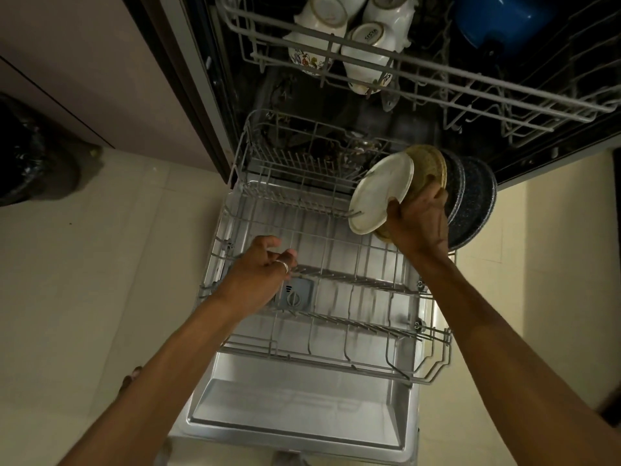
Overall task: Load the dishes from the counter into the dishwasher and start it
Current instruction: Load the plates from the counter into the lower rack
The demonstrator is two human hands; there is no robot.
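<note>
The dishwasher stands open with its lower rack (336,356) pulled out over the steel door (295,405). My right hand (420,218) grips a white plate (379,193) at its lower edge, tilted on edge at the rack's right side. Right behind it stand a yellow-brown plate (428,164) and two dark speckled plates (473,196). My left hand (265,267), with a ring on one finger, hovers over the rack's left middle, fingers loosely curled and holding nothing. The upper rack (437,85) carries white mugs (363,42) upside down and a blue bowl (497,18).
A black bin bag (30,153) sits on the pale floor at the left, by the beige cabinet (84,62). The detergent dispenser (295,294) shows on the door under the rack. Most of the lower rack's tines hold nothing.
</note>
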